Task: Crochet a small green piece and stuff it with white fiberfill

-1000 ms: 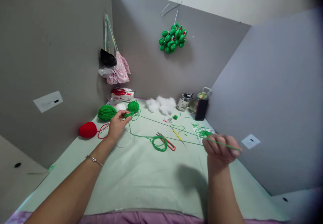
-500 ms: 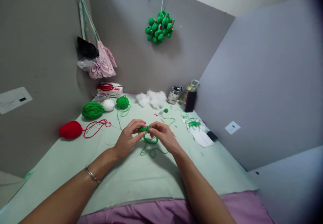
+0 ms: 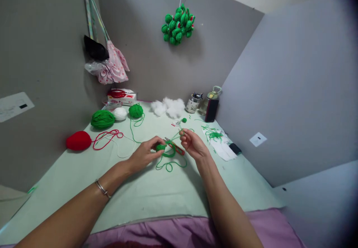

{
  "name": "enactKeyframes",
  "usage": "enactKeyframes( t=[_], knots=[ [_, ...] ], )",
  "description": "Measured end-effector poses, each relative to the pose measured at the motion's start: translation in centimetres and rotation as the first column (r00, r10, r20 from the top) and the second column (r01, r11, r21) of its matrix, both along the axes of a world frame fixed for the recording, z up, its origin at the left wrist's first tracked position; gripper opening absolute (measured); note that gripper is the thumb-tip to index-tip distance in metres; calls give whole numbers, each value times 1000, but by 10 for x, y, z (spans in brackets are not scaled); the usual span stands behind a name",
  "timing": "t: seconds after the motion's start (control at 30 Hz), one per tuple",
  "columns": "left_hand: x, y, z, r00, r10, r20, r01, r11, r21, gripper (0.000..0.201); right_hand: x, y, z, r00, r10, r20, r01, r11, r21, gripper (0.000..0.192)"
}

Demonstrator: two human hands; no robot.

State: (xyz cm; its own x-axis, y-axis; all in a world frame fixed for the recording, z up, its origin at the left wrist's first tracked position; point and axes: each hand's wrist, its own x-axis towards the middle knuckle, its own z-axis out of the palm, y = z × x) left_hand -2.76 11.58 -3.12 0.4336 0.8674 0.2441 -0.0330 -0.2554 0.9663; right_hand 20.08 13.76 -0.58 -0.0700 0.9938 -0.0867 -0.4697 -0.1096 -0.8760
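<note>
Between the thumb and fingers of my left hand (image 3: 147, 151) is a small green crocheted piece (image 3: 160, 147). My right hand (image 3: 193, 143) is raised to the right of it, its fingertips pinched on green yarn (image 3: 175, 137) that stretches across from the piece. Whether a needle is also in that pinch is too small to tell. Under and between the hands lies a tool with orange-red handles (image 3: 179, 150), probably scissors, partly covered by green yarn. A loose loop of green yarn (image 3: 169, 168) rests on the cloth below.
At the left sit a red yarn ball (image 3: 78, 141), a large green ball (image 3: 102, 119), a white ball (image 3: 120, 114) and a smaller green ball (image 3: 135, 110). White stuffing (image 3: 170, 107) lies at the back, beside a tin (image 3: 194, 103). Yarn scraps (image 3: 214, 134) cover paper at right.
My right hand has moved away from the left, up and to the right, drawing green yarn with it. The crocheted piece stays in my left hand, and the orange-red tool now shows.
</note>
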Motion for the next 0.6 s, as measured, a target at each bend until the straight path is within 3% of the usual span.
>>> enactKeyframes(
  t=[0.2,0.27,0.47,0.6],
  knots=[
    [-1,-1,6,979,-158,125,185,951,-247,23,5,5,-3,993,-89,81,91,996,-18,17],
    [-5,3,8,969,-151,194,206,928,-309,26,3,2,-2,984,-118,135,118,993,11,24],
    [-11,16,9,923,137,361,-10,943,-333,29,-11,-6,-3,938,-208,278,168,972,162,28],
    [0,8,5,895,239,378,-148,956,-255,28,-37,-20,-3,935,49,351,-97,988,121,42]
  ],
)
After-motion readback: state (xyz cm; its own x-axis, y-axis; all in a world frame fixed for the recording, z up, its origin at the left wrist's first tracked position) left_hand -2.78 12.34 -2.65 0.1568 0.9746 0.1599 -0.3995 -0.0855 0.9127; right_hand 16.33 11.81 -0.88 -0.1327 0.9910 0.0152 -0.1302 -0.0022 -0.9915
